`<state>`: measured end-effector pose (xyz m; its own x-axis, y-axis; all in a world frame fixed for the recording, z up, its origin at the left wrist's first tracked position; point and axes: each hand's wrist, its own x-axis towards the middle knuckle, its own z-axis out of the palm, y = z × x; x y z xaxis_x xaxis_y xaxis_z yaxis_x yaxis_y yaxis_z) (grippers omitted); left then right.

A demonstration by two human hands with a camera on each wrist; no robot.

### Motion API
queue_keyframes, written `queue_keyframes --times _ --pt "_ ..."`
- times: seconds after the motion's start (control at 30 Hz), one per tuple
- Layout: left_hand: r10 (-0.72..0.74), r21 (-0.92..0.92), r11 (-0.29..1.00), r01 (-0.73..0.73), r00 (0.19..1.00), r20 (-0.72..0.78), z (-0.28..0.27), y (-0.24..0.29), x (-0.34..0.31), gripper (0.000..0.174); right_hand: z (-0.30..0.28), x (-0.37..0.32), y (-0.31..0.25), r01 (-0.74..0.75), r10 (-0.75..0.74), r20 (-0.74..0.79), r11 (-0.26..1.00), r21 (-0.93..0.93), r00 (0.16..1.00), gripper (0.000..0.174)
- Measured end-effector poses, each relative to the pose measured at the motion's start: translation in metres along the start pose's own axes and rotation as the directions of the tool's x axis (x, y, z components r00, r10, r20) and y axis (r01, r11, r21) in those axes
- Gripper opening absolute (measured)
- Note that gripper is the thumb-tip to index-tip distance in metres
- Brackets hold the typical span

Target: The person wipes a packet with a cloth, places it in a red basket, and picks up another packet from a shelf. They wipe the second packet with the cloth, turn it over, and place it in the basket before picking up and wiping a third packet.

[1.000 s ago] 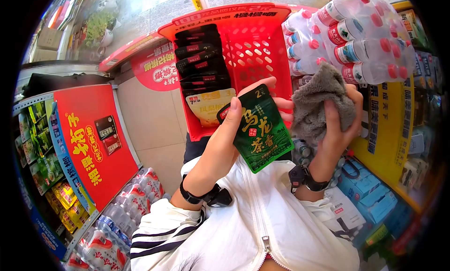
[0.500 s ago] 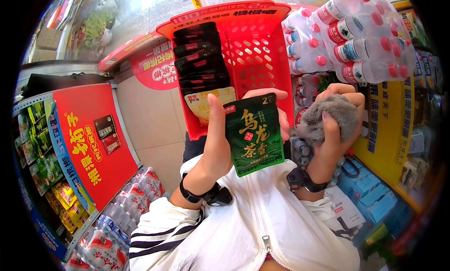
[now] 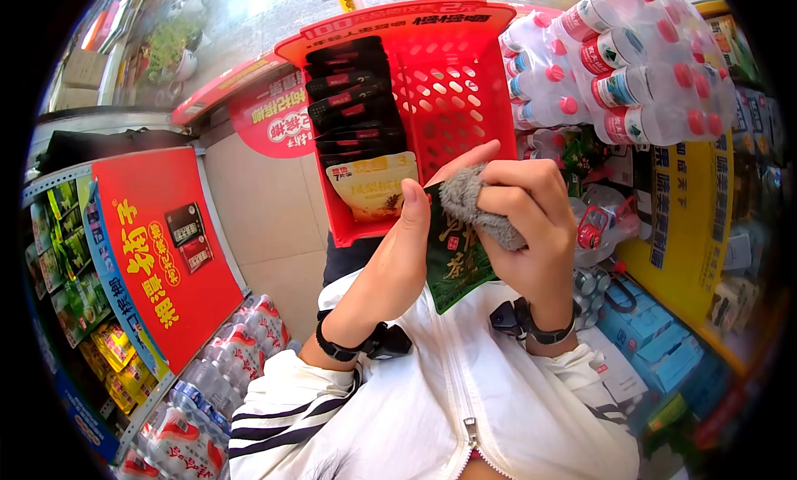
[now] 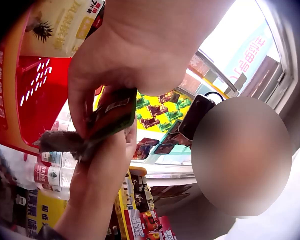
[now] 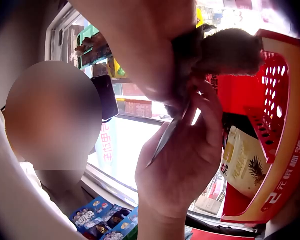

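Observation:
My left hand holds a green foil snack pouch upright in front of my chest, thumb along its left edge and fingers behind it. Bunched in my right hand is a fuzzy grey cloth, pressed on the upper front of the pouch and covering much of its print. The left wrist view shows the pouch edge-on between the hands. Just beyond them stands a red basket, with a row of black pouches down its left side and a cream pouch at the near end.
Shrink-wrapped water bottles are stacked right of the basket, above a yellow panel and blue cartons. On the left are a red display board, hanging snack packs and more bottle packs. Tiled floor lies between.
My right hand has moved left with the cloth, from beside the pouch onto its front. The pouch has turned and is now partly covered; my left hand keeps holding it.

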<state>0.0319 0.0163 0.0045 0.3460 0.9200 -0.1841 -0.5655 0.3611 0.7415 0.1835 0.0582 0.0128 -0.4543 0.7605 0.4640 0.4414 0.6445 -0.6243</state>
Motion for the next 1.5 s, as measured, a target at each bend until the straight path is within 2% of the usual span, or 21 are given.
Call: queue_keyframes --times 0.03,0.13,0.17,0.23,0.27,0.37,0.5,0.83,0.93,1.0,1.1,1.17,1.23,1.3,1.37,1.43,1.47,1.5 --pt "-0.008 -0.008 1.000 0.008 1.000 -0.004 -0.002 0.000 0.000 0.085 0.000 -0.001 0.002 0.001 -0.001 0.002 1.000 0.002 1.000 0.034" --pt "-0.028 -0.040 0.999 0.027 1.000 -0.015 -0.001 0.000 -0.001 0.085 -0.007 -0.001 0.004 -0.142 0.141 -0.059 0.990 -0.020 0.988 0.029" --pt "-0.033 -0.046 0.998 0.032 0.999 -0.013 -0.001 -0.001 -0.001 0.086 -0.009 0.000 0.006 -0.142 0.141 -0.058 0.990 -0.021 0.988 0.029" --pt "-0.038 -0.043 0.998 0.037 0.999 -0.013 -0.002 -0.001 -0.001 0.086 -0.012 0.001 0.010 -0.149 0.137 -0.181 0.987 -0.058 0.974 0.027" --pt "-0.014 0.005 1.000 0.014 0.999 -0.039 -0.003 -0.002 0.001 0.088 -0.015 -0.001 0.010 -0.158 0.143 -0.193 0.985 -0.064 0.971 0.024" --pt "-0.008 0.002 1.000 0.008 0.995 -0.096 -0.001 0.001 0.001 0.095 -0.022 0.000 0.004 -0.162 0.151 -0.223 0.986 -0.031 0.963 0.025" --pt "-0.012 0.026 1.000 0.015 0.992 -0.122 0.002 0.002 0.000 0.095 -0.023 -0.003 0.003 -0.153 0.156 -0.259 0.988 0.032 0.953 0.027" --pt "0.008 0.037 0.999 -0.004 0.994 -0.110 0.004 0.001 -0.001 0.089 -0.022 -0.005 0.000 -0.169 0.182 -0.202 0.983 0.077 0.962 0.027" --pt "0.016 0.006 1.000 -0.015 0.991 -0.132 0.010 0.001 0.000 0.086 -0.017 -0.006 0.001 -0.098 0.108 -0.098 0.990 0.098 0.989 0.026" --pt "0.033 -0.002 0.999 -0.033 0.991 -0.129 0.008 0.001 0.000 0.085 -0.015 -0.007 0.002 -0.116 0.129 -0.112 0.987 0.112 0.985 0.025" --pt "0.001 0.080 0.997 0.006 0.996 -0.084 -0.003 0.004 -0.003 0.081 -0.020 -0.006 0.004 -0.174 0.186 -0.132 0.980 0.097 0.974 0.024" --pt "-0.017 0.176 0.984 0.034 0.995 -0.096 -0.005 0.006 -0.004 0.079 -0.024 -0.010 0.013 -0.224 0.267 -0.228 0.954 0.199 0.936 0.025" --pt "-0.044 0.164 0.985 0.062 0.993 -0.107 -0.005 0.010 -0.007 0.075 -0.029 -0.010 0.018 -0.244 0.301 -0.241 0.940 0.239 0.922 0.019" --pt "-0.029 0.156 0.987 0.041 0.996 -0.080 -0.010 0.013 -0.011 0.072 -0.033 -0.014 0.025 -0.289 0.392 -0.279 0.893 0.345 0.876 0.019" --pt "0.104 0.039 0.994 -0.101 0.990 -0.093 -0.015 0.021 -0.016 0.069 -0.035 -0.020 0.031 -0.349 0.435 -0.274 0.885 0.309 0.858 0.018" --pt "0.191 -0.093 0.974 -0.205 0.971 -0.145 -0.032 0.027 -0.030 0.065 -0.032 -0.027 0.035 -0.471 0.693 -0.183 0.635 0.612 0.697 0.015" --pt "0.227 -0.107 0.962 -0.250 0.956 -0.186 -0.040 0.035 -0.036 0.062 -0.035 -0.032 0.037 -0.494 0.693 -0.124 0.615 0.614 0.710 0.018" --pt "0.259 -0.125 0.949 -0.291 0.940 -0.224 -0.047 0.042 -0.040 0.059 -0.033 -0.050 0.056 -0.523 0.599 -0.167 0.780 0.343 0.784 0.023"
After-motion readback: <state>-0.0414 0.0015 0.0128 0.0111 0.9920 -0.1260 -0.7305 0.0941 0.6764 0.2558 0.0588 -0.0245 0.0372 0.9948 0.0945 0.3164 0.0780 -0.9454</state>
